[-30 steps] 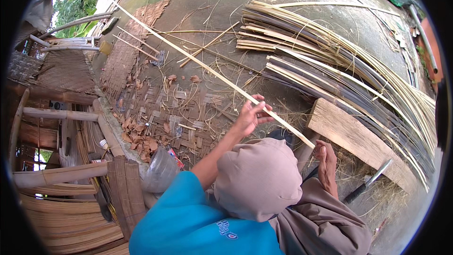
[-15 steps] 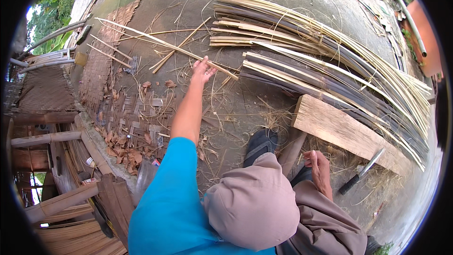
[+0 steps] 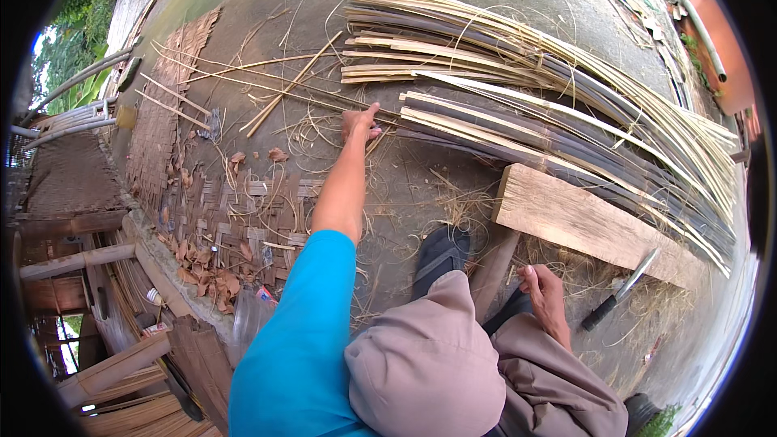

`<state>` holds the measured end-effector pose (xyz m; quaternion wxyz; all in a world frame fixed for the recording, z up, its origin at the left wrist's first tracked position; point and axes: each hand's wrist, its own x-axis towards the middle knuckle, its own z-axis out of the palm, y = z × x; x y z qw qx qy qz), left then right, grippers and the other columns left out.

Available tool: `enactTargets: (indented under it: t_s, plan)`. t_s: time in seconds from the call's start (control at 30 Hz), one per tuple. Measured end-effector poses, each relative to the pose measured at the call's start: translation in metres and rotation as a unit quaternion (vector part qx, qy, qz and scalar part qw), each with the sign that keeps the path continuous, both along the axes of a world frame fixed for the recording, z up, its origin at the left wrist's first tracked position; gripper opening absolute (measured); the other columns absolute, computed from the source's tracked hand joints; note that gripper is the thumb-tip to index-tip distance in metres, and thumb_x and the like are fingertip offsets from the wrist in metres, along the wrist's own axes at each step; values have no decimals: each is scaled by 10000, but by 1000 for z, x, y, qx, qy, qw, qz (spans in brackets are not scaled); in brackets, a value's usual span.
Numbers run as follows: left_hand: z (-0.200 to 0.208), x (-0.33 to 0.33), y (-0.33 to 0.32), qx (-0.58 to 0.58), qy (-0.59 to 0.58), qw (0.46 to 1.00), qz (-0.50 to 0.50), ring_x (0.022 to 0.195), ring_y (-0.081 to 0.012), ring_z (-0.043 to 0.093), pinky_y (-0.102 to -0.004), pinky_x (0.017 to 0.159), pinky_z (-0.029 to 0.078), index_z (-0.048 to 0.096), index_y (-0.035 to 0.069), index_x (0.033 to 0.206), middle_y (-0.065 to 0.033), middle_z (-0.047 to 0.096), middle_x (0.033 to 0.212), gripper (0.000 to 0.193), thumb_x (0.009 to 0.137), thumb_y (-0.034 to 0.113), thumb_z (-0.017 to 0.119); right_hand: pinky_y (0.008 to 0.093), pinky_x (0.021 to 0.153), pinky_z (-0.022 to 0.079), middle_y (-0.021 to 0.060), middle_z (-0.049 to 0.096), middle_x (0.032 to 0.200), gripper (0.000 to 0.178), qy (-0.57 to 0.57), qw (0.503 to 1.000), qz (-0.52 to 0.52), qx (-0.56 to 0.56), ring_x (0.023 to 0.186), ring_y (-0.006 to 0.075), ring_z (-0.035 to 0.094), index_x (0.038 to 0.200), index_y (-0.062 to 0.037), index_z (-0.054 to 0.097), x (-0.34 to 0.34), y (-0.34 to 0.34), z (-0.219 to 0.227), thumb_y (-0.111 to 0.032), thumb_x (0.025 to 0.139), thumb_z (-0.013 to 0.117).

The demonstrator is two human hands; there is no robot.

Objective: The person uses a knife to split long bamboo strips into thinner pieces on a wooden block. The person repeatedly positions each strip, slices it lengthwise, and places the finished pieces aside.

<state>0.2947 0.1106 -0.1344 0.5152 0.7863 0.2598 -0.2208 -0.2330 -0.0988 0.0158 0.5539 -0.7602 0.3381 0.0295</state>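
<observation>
My left hand (image 3: 360, 125), at the end of a blue-sleeved arm stretched forward, is closed round a long thin bamboo strip (image 3: 263, 84) lying low over the ground. Its index finger points along the strip toward a stack of dark-backed split bamboo slats (image 3: 518, 133). Beside my folded right leg, my right hand (image 3: 545, 298) stays with its fingers curled; whatever they may hold is hidden. A knife (image 3: 619, 291) with a black handle leans against a thick wooden board (image 3: 587, 218), to the right of that hand.
A large tied bundle of bamboo strips (image 3: 558, 53) lies beyond the slats. Loose strips (image 3: 299, 77), shavings and woven mats (image 3: 174, 105) cover the ground at left. Dry leaves (image 3: 212, 271) lie near a bamboo frame (image 3: 105, 368). My sandalled foot (image 3: 443, 257) stands before the board.
My left hand has moved slightly right and turned, its fingers closing on a thin strip, while the strip under it has shifted. My right hand has barely moved.
</observation>
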Motion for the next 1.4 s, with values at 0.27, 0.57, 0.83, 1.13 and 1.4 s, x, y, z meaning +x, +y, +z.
enactTargets:
  t_s: [0.27, 0.57, 0.83, 1.13, 1.4]
  plan:
    - [-22, -4, 14, -119, -37, 990, 65, 633, -278, 747, -330, 442, 553, 608, -59, 1043, -172, 696, 838, 249, 944, 152, 697, 353, 707, 516, 140, 670, 826, 308, -3, 998, -22, -51, 741, 200, 641, 1009, 35, 719, 0, -12, 16, -262, 1042, 644]
    - [85, -48, -15, 263, -466, 838, -104, 1094, -355, 650, -468, 1033, 467, 561, 56, 1390, -219, 612, 1326, 504, 996, 342, 691, 342, 731, 523, 138, 685, 899, 260, -84, 978, -107, -160, 792, 222, 648, 1042, 29, 716, -15, -43, 24, -221, 1038, 642]
    - [177, -105, -176, 32, -475, 692, -543, 963, -309, 755, -402, 879, 564, 763, 14, 1091, -181, 778, 1021, 314, 995, 301, 680, 498, 981, 500, 217, 543, 1298, 462, 109, 831, -384, -388, 1199, 399, 590, 1352, -3, 568, -131, -120, -28, -290, 998, 645]
    - [65, -52, -218, 142, -374, 685, -609, 1243, -446, 606, -472, 1064, 471, 602, -6, 1379, -321, 637, 1310, 515, 1057, 392, 545, 557, 909, 531, 278, 631, 1172, 585, 246, 835, -360, -335, 1082, 479, 651, 1425, 26, 494, -205, -134, -109, -347, 1001, 646]
    - [63, -70, -233, 169, -401, 650, -624, 1069, -444, 615, -518, 942, 465, 719, -18, 1087, -294, 659, 1105, 509, 983, 477, 670, 537, 834, 549, 253, 629, 1149, 520, 235, 816, -368, -379, 1017, 458, 666, 1416, 5, 506, -218, -127, -105, -304, 1017, 629]
